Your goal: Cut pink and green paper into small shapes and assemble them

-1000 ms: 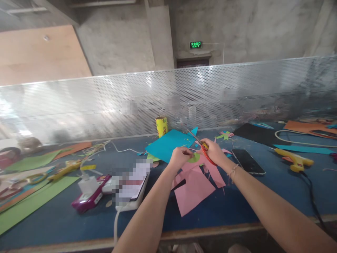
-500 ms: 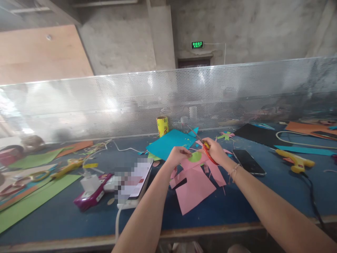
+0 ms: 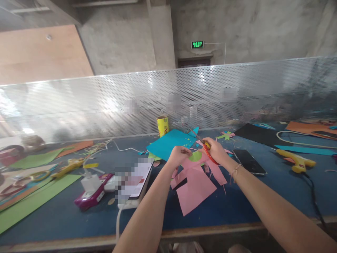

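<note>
Left hand [image 3: 180, 154] fingertips pinch the green paper circle [image 3: 195, 156] above the pink paper sheets [image 3: 196, 189]; right hand [image 3: 217, 151] fingers curl through the red scissors [image 3: 207, 151], blades pointing to 11 o'clock. A teal sheet [image 3: 168, 143] lies at 11, a phone [image 3: 249, 161] at 3, a yellow glue gun [image 3: 295, 161] beyond it on the blue table [image 3: 65, 218]

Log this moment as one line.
left hand: pinching green paper | right hand: holding scissors | beneath: pink paper on table

Green paper circle [image 3: 195, 156] showing more fully beside the scissors [image 3: 207, 151], left hand [image 3: 179, 155] edged slightly clear of it
</note>
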Available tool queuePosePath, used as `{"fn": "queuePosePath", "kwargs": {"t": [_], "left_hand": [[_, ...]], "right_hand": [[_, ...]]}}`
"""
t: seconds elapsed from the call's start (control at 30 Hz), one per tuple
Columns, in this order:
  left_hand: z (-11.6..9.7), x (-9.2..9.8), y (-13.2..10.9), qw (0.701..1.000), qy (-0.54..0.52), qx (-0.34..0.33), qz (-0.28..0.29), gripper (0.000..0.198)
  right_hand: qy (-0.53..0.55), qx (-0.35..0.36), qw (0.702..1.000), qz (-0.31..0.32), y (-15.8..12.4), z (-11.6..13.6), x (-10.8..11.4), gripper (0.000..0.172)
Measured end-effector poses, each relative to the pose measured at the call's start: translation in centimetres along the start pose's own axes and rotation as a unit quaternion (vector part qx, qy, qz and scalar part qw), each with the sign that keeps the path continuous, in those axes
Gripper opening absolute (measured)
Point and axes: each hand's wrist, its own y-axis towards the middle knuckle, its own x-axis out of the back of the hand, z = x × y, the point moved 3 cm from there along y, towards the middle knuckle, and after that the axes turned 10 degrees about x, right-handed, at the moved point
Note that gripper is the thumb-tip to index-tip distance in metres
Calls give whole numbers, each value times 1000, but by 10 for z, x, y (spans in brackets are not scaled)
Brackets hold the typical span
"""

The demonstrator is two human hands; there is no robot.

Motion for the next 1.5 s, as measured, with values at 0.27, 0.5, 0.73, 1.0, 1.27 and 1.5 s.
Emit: {"fn": "queuePosePath", "kwargs": {"t": [0.27, 0.5, 0.73, 1.0, 1.27, 1.5], "left_hand": [[-15, -2, -11, 991, 99, -65, -53, 10], [-24, -6, -20, 989, 98, -108, -29, 12], [-21, -8, -18, 988, 98, -118, -14, 15], [-13, -5, -10, 994, 52, -93, 0, 9], [-11, -1, -7, 997, 46, -59, 10, 9], [-11, 1, -9, 997, 68, -49, 3, 14]], "right_hand": [[-45, 57, 997, -2, 3, 17, 12, 32], [-32, 97, 990, 95, -1, 23, -3, 29], [-15, 76, 992, 95, 0, 15, -1, 28], [11, 42, 995, 88, 1, 12, 1, 21], [77, -5, 993, 86, 2, 4, -4, 23], [78, -22, 993, 82, 4, 0, 3, 22]]}}
